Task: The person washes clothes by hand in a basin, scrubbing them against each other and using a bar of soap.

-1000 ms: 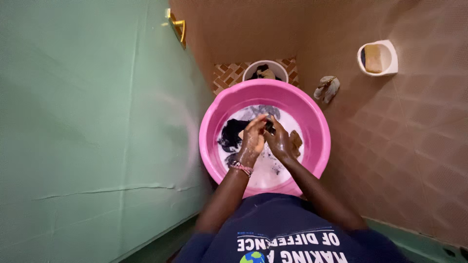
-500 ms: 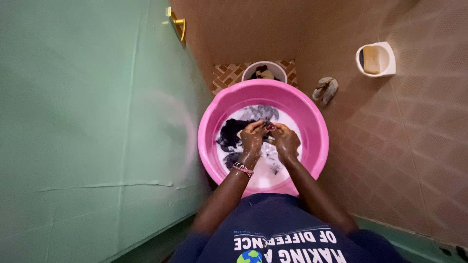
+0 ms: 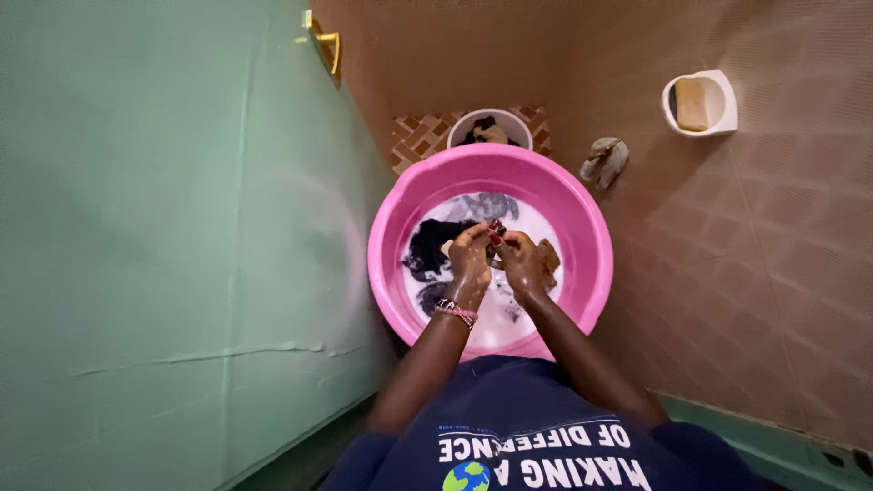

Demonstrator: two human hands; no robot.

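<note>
Over a pink plastic basin (image 3: 397,264) of soapy white water, we are gripping a small piece of dark wet cloth (image 3: 496,244) between both hands, holding it just above the suds at the middle of the basin. Our left hand (image 3: 470,259) is curling closed around one end of the cloth, fingers bent tight, a beaded bracelet (image 3: 456,312) sitting at the wrist. Our right hand (image 3: 522,261) is closing on the other end, its knuckles touching the left hand's fingertips. More dark laundry (image 3: 427,250) is lying in the water at the basin's left side, a greyish piece (image 3: 482,205) is floating at the far side, and a brown cloth (image 3: 548,255) is showing just beside our right hand. Beyond the basin, touching its far rim, a small white bucket (image 3: 466,125) is holding more clothes on a patch of patterned floor tiles (image 3: 414,136). On the brown tiled wall (image 3: 773,236) to our right, a white soap dish (image 3: 720,95) is carrying a tan bar of soap (image 3: 692,103), with a crumpled scrubber (image 3: 606,160) hanging nearby. To our left, a green wall (image 3: 136,227) is filling the view, with a yellow bracket (image 3: 326,44) near its far edge.
</note>
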